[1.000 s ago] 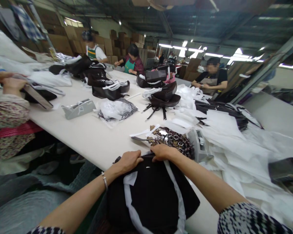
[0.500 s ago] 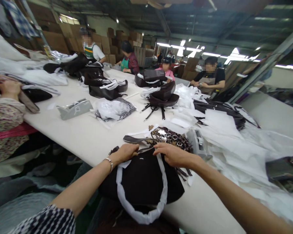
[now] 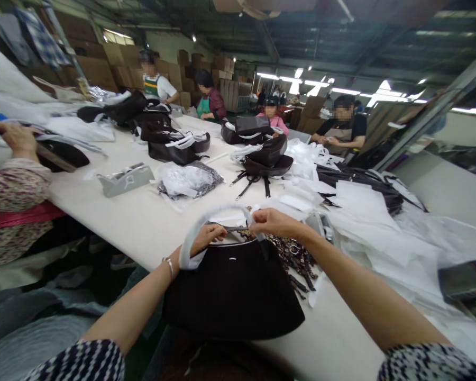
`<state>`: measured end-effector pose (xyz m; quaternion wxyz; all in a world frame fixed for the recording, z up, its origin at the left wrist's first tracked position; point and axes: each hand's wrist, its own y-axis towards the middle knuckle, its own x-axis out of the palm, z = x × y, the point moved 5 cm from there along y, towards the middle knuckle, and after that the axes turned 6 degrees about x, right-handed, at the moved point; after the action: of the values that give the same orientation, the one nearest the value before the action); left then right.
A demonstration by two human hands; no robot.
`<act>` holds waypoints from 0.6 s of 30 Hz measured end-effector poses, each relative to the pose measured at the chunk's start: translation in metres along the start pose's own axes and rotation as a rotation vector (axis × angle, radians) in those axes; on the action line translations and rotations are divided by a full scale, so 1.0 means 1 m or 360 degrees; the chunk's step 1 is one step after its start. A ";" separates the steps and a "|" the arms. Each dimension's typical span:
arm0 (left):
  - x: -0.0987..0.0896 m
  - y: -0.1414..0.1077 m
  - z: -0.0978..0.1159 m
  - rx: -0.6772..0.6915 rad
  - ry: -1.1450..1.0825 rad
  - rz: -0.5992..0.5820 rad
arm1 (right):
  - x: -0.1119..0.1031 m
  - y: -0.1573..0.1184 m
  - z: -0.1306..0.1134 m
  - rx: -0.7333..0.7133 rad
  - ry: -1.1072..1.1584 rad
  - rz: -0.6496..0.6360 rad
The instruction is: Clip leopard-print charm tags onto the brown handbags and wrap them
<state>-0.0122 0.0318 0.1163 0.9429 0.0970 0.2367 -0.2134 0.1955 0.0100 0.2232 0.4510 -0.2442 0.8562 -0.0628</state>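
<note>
A dark brown handbag (image 3: 234,291) stands tilted in front of me at the table's near edge. Its handle (image 3: 187,244), wrapped in white paper, arches up over the bag's mouth. My left hand (image 3: 207,236) reaches through the handle loop, its fingers closed at the bag's top edge. My right hand (image 3: 272,222) is pinched at the right side of the mouth, against the wrapped handle. A thin dark strip runs between the fingertips; whether both hands hold it is unclear. Behind the bag lies a heap of dark straps with metal rings (image 3: 297,259), partly hidden.
On the white table (image 3: 135,222) lie a grey tape dispenser (image 3: 127,180), a plastic-wrapped bundle (image 3: 190,179), dark bags (image 3: 265,153) and white paper sheets (image 3: 365,211). A co-worker's hand (image 3: 20,138) works on a bag at the left. Several people sit across the table.
The wrapped handle has swung from hanging down the bag's front to standing up over the mouth. My right hand has risen slightly and its fingers have drawn together.
</note>
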 end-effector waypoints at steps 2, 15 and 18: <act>-0.017 0.002 -0.005 -0.0063 -0.0149 0.0184 | -0.012 0.014 0.019 0.0302 0.0061 0.0377; 0.016 -0.050 0.038 0.0423 0.0622 -0.0067 | 0.035 -0.060 0.032 0.0036 -0.0052 0.0863; 0.048 -0.055 0.008 0.0351 0.0942 -0.0424 | 0.075 -0.071 0.035 0.0003 -0.0001 0.0713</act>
<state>0.0049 -0.0368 0.0956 0.7810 0.2242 0.4862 -0.3216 0.2135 -0.0834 0.1707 0.4541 -0.0476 0.8888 0.0383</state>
